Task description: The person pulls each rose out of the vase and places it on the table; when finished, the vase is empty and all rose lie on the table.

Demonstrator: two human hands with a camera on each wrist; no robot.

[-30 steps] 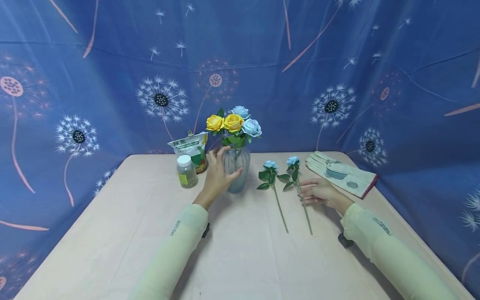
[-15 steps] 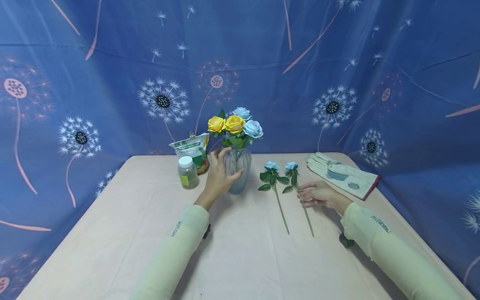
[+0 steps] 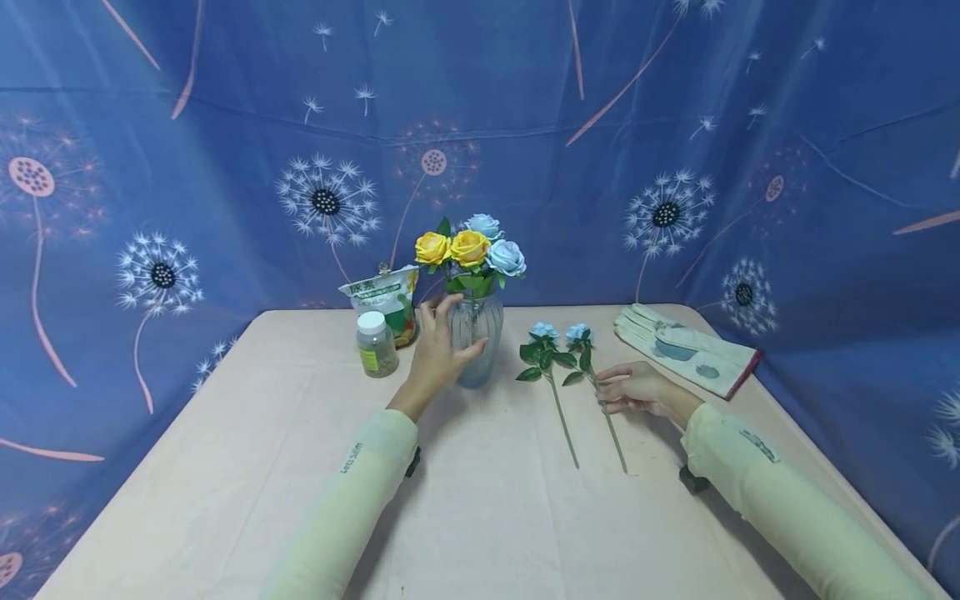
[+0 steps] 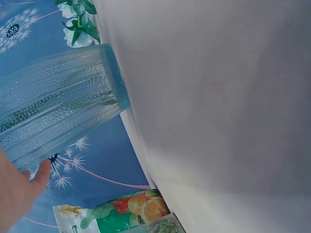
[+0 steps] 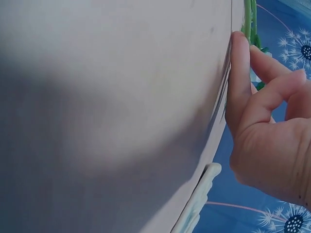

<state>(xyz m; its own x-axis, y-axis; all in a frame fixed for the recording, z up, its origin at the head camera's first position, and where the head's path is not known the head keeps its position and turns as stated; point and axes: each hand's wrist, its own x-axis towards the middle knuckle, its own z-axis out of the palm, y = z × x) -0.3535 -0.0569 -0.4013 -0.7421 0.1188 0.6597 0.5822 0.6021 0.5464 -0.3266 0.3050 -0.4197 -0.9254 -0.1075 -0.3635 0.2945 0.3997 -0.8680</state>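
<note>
A ribbed clear-blue glass vase (image 3: pixel 487 329) stands at the back middle with yellow roses (image 3: pixel 469 249) and light blue roses (image 3: pixel 506 258) in it. My left hand (image 3: pixel 437 354) holds its left side, thumb across the front, fingers near the neck. In the left wrist view the vase (image 4: pixel 63 97) spans the upper left. Two blue roses with green leaves lie to the right of it. My right hand (image 3: pixel 641 387) pinches the stem of the right-hand rose (image 3: pixel 613 433); the other rose (image 3: pixel 564 421) lies beside it. In the right wrist view, fingers partly hide the stem (image 5: pixel 247 19).
Left of the vase are a jar with a white lid (image 3: pixel 375 346) and a printed pouch (image 3: pixel 397 312). A pair of pale work gloves (image 3: pixel 686 350) lies at the right edge of the table (image 3: pixel 480 517). A blue dandelion-patterned cloth (image 3: pixel 525 100) hangs behind.
The bloom of the rose in my right hand has swung slightly left and nearer to the other rose. My left hand stays on the vase. The head view has shifted slightly.
</note>
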